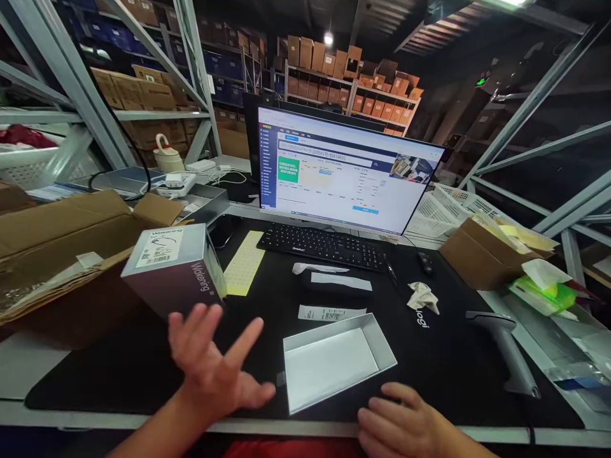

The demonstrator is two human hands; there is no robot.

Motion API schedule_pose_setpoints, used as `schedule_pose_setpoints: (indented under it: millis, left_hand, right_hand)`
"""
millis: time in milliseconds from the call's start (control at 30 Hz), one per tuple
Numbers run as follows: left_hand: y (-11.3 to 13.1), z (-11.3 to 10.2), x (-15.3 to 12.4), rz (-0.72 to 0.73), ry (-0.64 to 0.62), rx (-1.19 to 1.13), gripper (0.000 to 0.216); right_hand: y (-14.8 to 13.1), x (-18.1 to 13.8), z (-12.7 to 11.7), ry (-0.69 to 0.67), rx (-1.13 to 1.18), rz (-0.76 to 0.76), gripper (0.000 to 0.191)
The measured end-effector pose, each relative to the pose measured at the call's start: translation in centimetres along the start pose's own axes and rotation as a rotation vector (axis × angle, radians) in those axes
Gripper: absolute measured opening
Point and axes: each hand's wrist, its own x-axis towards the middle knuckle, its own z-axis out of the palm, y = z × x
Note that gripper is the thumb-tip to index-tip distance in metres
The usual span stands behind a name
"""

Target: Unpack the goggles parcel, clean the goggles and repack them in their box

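Black mat [443,356]: white tray [334,369] beside spread left hand [214,375].

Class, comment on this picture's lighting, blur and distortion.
Head view: screen and ceiling lamp glow against dim surroundings; head view: left hand looks slightly soft; head view: metal post leans at the left, perhaps wide-angle stretch.
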Motion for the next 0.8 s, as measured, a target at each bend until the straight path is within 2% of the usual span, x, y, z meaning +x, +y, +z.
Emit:
schedule_pose_setpoints:
  millis: [67, 133, 167, 233, 300, 367, 467, 533, 733, 800]
  left_hand:
    - [1.7, 0.0, -1.4, 0.020, -0.212, -0.224, 0.122]
    - [3.2, -0.1, -2.4, -0.025, -0.443, -0.408, 0.123]
    - [4.0, -0.1, -2.8, -0.068, -0.531, -0.456, 0.114]
    - [5.3, 0.0, -3.3, -0.126, -0.637, -0.488, 0.083]
    - [6.2, 0.3, -3.5, -0.115, -0.639, -0.513, 0.055]
    - [6.6, 0.6, -3.6, -0.060, -0.556, -0.538, 0.036]
    - [6.7, 0.5, -3.9, 0.026, -0.468, -0.553, 0.027]
    - [6.5, 0.2, -4.2, 0.037, -0.467, -0.557, 0.027]
    - [6.1, 0.0, -5.2, -0.048, -0.506, -0.611, 0.032]
    - [6.0, 0.3, -5.6, -0.086, -0.543, -0.625, 0.033]
  right_hand:
    - [0.8, -0.4, -0.8, 0.104, -0.015, 0.222, 0.022]
    - [2.2, -0.4, -1.4, 0.147, 0.017, 0.439, 0.035]
    - [3.0, -0.1, -1.5, 0.143, 0.059, 0.531, 0.038]
    - [4.6, 1.0, -1.4, 0.098, 0.175, 0.667, 0.035]
    - [6.1, 2.5, -0.6, 0.001, 0.291, 0.744, 0.026]
    - [7.1, 4.2, 0.6, -0.193, 0.372, 0.776, 0.024]
    - [8.0, 6.3, 2.7, -0.552, 0.407, 0.773, 0.031]
    - [8.2, 7.3, 3.8, -0.688, 0.385, 0.772, 0.039]
    - [8.7, 8.9, 4.7, -0.781, 0.282, 0.833, 0.059]
    - [8.6, 9.2, 4.8, -0.809, 0.298, 0.868, 0.059]
